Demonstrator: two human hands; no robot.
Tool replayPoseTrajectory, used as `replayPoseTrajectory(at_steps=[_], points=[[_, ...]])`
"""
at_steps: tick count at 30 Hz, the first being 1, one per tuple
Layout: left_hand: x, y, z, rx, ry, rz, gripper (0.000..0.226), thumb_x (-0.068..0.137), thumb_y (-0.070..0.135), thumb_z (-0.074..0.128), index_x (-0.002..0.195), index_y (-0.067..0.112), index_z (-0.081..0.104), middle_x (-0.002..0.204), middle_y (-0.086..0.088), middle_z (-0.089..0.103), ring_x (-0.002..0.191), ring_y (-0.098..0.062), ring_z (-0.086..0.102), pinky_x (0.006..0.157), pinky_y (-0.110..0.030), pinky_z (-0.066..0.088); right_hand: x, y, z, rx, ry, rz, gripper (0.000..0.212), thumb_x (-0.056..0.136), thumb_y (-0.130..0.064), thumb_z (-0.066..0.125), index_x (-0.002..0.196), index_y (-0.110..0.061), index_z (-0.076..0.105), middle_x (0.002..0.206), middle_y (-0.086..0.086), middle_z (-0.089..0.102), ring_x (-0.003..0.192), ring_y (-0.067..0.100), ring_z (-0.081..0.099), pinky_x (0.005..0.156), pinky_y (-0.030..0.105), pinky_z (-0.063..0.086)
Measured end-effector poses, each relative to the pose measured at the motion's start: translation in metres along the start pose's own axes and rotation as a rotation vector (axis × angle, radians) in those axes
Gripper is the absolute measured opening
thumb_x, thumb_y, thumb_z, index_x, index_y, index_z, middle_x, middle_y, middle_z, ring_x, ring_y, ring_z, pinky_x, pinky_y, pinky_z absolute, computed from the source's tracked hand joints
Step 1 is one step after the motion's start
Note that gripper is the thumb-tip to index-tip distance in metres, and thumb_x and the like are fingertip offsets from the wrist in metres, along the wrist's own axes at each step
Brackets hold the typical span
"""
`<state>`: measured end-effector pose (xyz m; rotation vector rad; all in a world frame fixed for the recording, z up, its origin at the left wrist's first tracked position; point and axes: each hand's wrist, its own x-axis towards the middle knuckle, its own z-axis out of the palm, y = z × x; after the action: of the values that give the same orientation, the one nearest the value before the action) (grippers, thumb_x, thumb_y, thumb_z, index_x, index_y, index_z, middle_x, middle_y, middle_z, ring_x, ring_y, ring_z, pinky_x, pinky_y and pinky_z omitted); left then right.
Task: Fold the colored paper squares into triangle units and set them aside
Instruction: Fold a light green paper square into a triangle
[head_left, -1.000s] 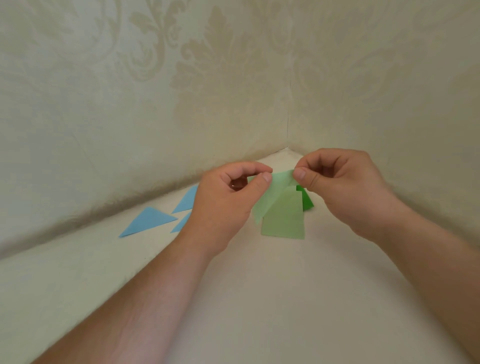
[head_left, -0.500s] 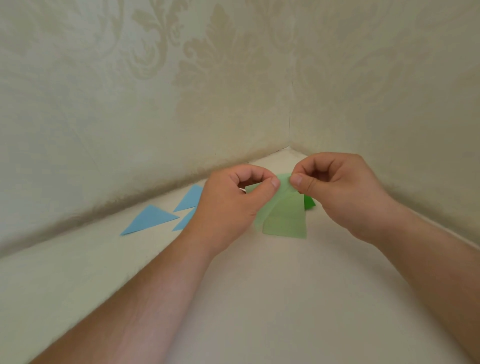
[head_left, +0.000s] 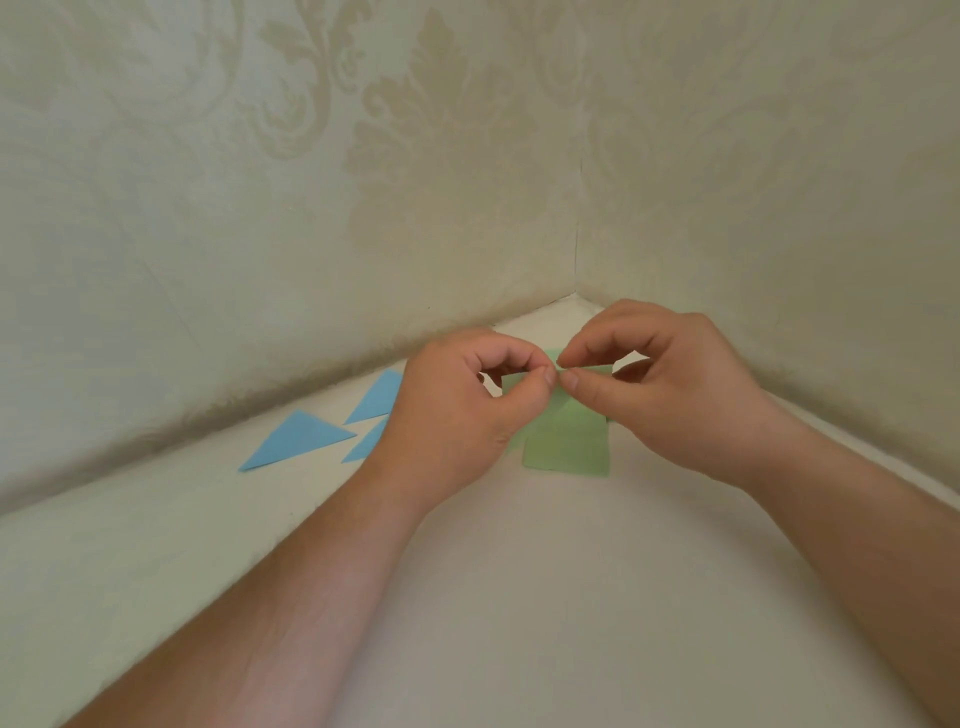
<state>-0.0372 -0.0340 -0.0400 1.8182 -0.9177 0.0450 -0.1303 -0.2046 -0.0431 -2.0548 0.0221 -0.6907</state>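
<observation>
Cream counter (head_left: 519, 597), papered corner behind. Left hand (head_left: 457, 410) and right hand (head_left: 660, 395) both pinch the light green paper (head_left: 569, 441) at its far edge, mid-fold; next, likely align and crease. Three blue triangles (head_left: 296, 439) lie far left, finished.

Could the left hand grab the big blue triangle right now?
Probably not straight away. The left hand is pinching the light green paper together with the right hand. The way to the big blue triangle looks free, though, so it could once it lets go.
</observation>
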Motion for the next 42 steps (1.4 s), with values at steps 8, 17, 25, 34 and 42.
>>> replayPoseTrajectory(at_steps=[8,17,25,34,42], points=[[-0.002,0.001,-0.001,0.123,0.021,0.154,0.019,0.084,0.014,0.077,0.074,0.03,0.072,0.076,0.017,0.064,0.081,-0.004,0.059,0.071,-0.008,0.037,0.001,-0.003,0.001,-0.001,-0.059,-0.029,0.024,0.087,-0.005,0.076,0.074,-0.025,0.071,0.082,-0.008,0.067,0.077,0.006,0.06,0.066,0.018,0.045],[-0.001,0.003,-0.004,0.094,0.046,0.087,0.021,0.085,0.015,0.077,0.073,0.03,0.071,0.075,0.017,0.063,0.079,0.0,0.056,0.07,-0.008,0.037,0.001,-0.006,-0.006,0.082,-0.031,0.077,0.015,0.09,-0.011,0.076,0.079,-0.02,0.072,0.079,-0.004,0.066,0.052,0.002,0.049,0.051,0.012,0.037],[0.0,0.002,-0.008,0.079,0.054,0.07,0.023,0.086,0.017,0.077,0.071,0.033,0.07,0.079,0.012,0.067,0.082,-0.002,0.057,0.073,-0.01,0.039,0.002,-0.004,-0.009,0.087,-0.014,0.105,0.014,0.091,-0.013,0.075,0.079,-0.02,0.072,0.086,0.006,0.069,0.057,0.014,0.053,0.051,0.015,0.041],[0.002,-0.002,-0.01,-0.007,0.058,-0.001,0.019,0.088,0.018,0.076,0.073,0.03,0.073,0.079,0.013,0.068,0.074,-0.007,0.054,0.062,-0.015,0.041,0.003,-0.003,-0.012,0.143,-0.014,0.107,0.015,0.09,-0.012,0.076,0.078,-0.021,0.075,0.08,-0.001,0.071,0.064,0.01,0.061,0.059,0.018,0.05],[0.005,-0.006,-0.015,-0.066,0.034,-0.054,0.01,0.089,0.025,0.08,0.08,0.028,0.079,0.067,0.022,0.065,0.06,0.003,0.051,0.062,-0.035,0.048,0.006,-0.002,-0.012,0.128,0.052,0.111,0.021,0.088,-0.007,0.076,0.072,-0.021,0.073,0.075,-0.006,0.072,0.073,0.007,0.062,0.068,0.02,0.048]])
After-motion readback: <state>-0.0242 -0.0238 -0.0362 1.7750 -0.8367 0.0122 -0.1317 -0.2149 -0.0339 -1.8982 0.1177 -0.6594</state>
